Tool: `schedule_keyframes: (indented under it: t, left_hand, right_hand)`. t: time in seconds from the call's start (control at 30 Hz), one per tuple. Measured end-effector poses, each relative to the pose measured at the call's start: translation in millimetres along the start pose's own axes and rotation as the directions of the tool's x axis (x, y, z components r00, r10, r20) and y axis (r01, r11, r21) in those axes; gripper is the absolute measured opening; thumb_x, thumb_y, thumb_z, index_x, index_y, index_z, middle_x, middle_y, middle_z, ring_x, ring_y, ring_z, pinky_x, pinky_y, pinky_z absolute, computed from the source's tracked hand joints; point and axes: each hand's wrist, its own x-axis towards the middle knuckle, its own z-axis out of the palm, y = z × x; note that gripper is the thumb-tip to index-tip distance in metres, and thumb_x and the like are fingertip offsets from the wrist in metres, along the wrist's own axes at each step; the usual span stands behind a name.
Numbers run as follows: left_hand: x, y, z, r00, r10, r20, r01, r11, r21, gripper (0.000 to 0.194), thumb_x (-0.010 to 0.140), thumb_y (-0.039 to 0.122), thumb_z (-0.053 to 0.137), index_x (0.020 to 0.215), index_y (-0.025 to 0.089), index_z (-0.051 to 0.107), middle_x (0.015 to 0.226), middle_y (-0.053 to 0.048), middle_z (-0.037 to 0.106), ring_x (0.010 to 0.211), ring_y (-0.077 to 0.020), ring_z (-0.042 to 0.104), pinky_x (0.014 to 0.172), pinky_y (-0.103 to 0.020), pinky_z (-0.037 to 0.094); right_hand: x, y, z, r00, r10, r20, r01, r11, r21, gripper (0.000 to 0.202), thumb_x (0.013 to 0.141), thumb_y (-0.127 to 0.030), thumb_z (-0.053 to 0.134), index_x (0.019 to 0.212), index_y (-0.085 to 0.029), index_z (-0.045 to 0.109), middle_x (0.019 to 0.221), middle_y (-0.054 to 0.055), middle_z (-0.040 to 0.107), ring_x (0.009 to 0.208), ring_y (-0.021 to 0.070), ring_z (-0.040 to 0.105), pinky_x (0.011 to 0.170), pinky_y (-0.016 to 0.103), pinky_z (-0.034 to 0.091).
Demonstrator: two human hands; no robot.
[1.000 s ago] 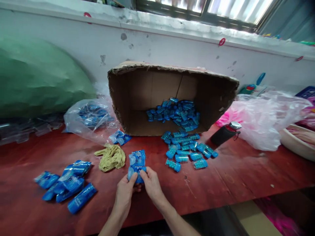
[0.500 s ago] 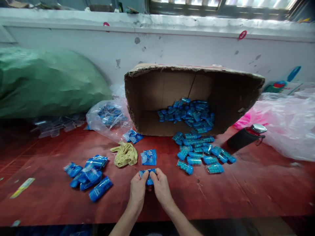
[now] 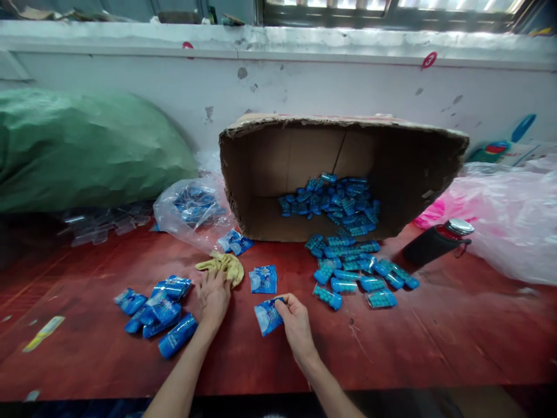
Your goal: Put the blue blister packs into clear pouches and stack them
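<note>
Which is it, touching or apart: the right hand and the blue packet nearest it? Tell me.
Touching. The head view shows the right hand pinching the blue printed packet at its upper right corner, thumb on top.

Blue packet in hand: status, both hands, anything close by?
Right hand pinching blue packet by a corner. Left hand at yellow cloth, grip unclear. Second packet lying just beyond the held one.
</note>
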Motion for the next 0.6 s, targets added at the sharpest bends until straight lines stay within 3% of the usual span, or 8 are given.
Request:
schedule_keyframes:
  t: [0.1,0.2,0.23,0.27,0.33,0.37,0.47,0.6]
  left_hand:
    - [11,-2,4.0,1.0,-0.014,-0.003,0.014,1.0,-0.01,0.03,0.078,0.032,0.039,0.079,0.015,0.063,0.096,-0.016,0.062,0.109,-0.0321,0.043,0.091,-0.051,0.028]
    - [-7,16,-11.6,0.992,-0.106,-0.071,0.085,0.966,-0.244,0.038,0.076,0.039,0.042,0.1,0.013,0.056,0.112,-0.016,0.056,0.114,-0.031,0.039,0.092,-0.049,0.029]
    - [-19,26,-18.1,0.991,-0.132,-0.019,0.111,0.896,-0.43,0.042,0.075,0.041,0.044,0.107,0.014,0.052,0.113,-0.015,0.055,0.111,-0.0286,0.043,0.089,-0.044,0.035]
    - [-32,35,-23.6,0.981,-0.152,0.124,0.196,0.775,-0.601,0.044,0.074,0.043,0.046,0.109,0.016,0.051,0.107,-0.012,0.058,0.101,-0.0253,0.052,0.082,-0.038,0.041]
    - [-58,53,-29.0,0.862,-0.106,0.496,0.478,0.494,-0.726,0.047,0.069,0.049,0.051,0.102,0.015,0.052,0.083,-0.008,0.064,0.066,-0.0195,0.06,0.056,-0.031,0.045]
    - [-69,60,-28.5,0.798,-0.092,0.595,0.582,0.373,-0.722,0.048,0.066,0.049,0.054,0.099,0.014,0.053,0.073,-0.006,0.063,0.052,-0.016,0.056,0.046,-0.028,0.042]
    - [-85,71,-20.0,0.762,-0.192,0.619,0.646,0.144,-0.75,0.035,0.059,0.042,0.064,0.077,0.013,0.057,0.054,0.002,0.056,0.039,-0.0069,0.044,0.039,-0.019,0.033]
    - [-79,65,-14.9,0.75,-0.234,0.618,0.647,0.067,-0.76,0.028,0.057,0.036,0.067,0.066,0.012,0.058,0.05,0.004,0.054,0.038,-0.0046,0.041,0.038,-0.017,0.033]
  right_hand:
    - [1,-1,-1,0.999,-0.013,-0.045,0.013,1.0,-0.004,0.022,0.075,-0.031,0.051,0.059,-0.018,0.044,0.054,-0.006,0.038,0.05,0.0085,0.034,0.045,0.019,0.031]
    - [2,-2,-3,0.992,-0.032,-0.121,0.032,0.999,0.0,0.024,0.076,-0.033,0.05,0.059,-0.019,0.04,0.055,-0.007,0.036,0.05,0.0084,0.033,0.045,0.018,0.03]
    - [3,-1,-3,0.989,-0.038,-0.143,0.039,0.999,0.004,0.024,0.076,-0.033,0.049,0.059,-0.019,0.039,0.055,-0.007,0.035,0.05,0.0084,0.033,0.045,0.018,0.031]
    - [3,-1,-2,0.986,-0.043,-0.16,0.046,0.999,0.01,0.025,0.076,-0.034,0.049,0.059,-0.02,0.039,0.055,-0.007,0.035,0.05,0.0084,0.033,0.046,0.019,0.031]
    - [3,-1,3,0.983,-0.051,-0.177,0.057,0.998,0.029,0.024,0.076,-0.035,0.05,0.06,-0.02,0.04,0.055,-0.007,0.037,0.05,0.0085,0.035,0.047,0.019,0.033]
    - [2,-1,6,0.983,-0.047,-0.177,0.056,0.997,0.045,0.023,0.076,-0.034,0.05,0.061,-0.019,0.041,0.055,-0.006,0.039,0.05,0.0087,0.036,0.048,0.019,0.034]
    - [-3,-1,14,0.992,-0.014,-0.127,0.028,0.993,0.113,0.016,0.073,-0.03,0.052,0.065,-0.018,0.048,0.058,-0.004,0.047,0.052,0.0097,0.042,0.051,0.021,0.038]
    - [-8,-1,15,1.0,0.004,-0.031,-0.001,0.997,0.077,0.015,0.072,-0.026,0.054,0.062,-0.016,0.05,0.058,-0.003,0.048,0.054,0.0098,0.043,0.053,0.021,0.038]
